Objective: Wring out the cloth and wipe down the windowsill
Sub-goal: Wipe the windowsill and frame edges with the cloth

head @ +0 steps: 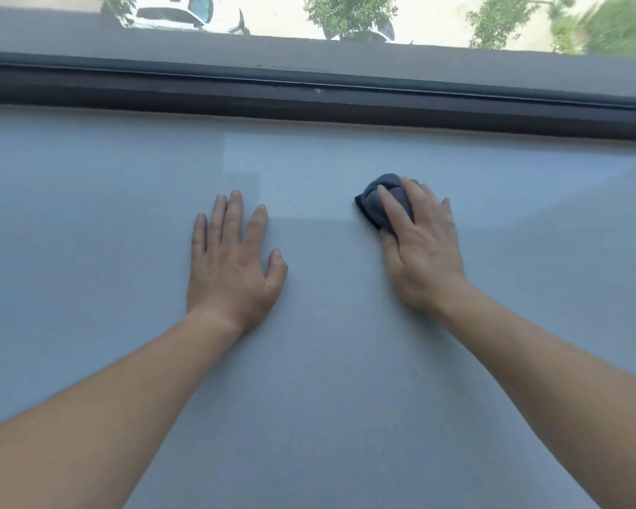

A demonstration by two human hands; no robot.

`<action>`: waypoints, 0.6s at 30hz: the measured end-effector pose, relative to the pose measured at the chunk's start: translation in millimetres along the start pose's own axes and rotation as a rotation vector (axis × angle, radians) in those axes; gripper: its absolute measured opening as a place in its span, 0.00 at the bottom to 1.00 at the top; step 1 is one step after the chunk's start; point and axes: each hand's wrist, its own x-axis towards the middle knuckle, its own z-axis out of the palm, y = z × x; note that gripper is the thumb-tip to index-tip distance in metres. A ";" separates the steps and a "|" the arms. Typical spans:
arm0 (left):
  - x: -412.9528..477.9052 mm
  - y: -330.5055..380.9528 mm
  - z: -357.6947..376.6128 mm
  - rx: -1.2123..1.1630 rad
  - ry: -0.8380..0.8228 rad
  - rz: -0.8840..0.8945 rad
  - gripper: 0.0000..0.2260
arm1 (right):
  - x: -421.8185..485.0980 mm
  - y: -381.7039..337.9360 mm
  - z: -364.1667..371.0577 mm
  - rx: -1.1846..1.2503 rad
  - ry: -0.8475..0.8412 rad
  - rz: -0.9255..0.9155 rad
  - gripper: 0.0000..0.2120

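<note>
Head view: right hand (421, 247) is pressing a bunched dark cloth (380, 200) onto the windowsill (125, 200), fingers draped over it, cloth protruding past the fingertips toward the window frame (309, 101). Left hand (232, 262) is lying flat, fingers spread, holding nothing.

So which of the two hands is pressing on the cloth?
The right hand: it covers the dark grey cloth. The left hand lies flat on bare windowsill.

We see a plain pale grey-blue windowsill (125, 214) with faint speckling, a dark slate-grey cloth (377, 200) bunched at about 1 o'clock, a black window frame (309, 97), and green trees (349, 12) beside white cars (177, 12) at 12 o'clock.
</note>
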 end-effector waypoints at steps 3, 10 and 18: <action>-0.9 -0.7 0.5 -0.022 0.042 0.002 0.32 | -2.8 28.1 -7.6 -0.026 -0.062 -0.103 0.26; -0.9 2.1 3.3 0.066 0.016 -0.013 0.34 | -4.3 36.2 -12.0 0.064 0.130 0.176 0.25; -91.5 60.5 3.0 -0.200 0.156 -0.043 0.25 | -56.9 40.9 -13.1 0.000 -0.050 -0.140 0.27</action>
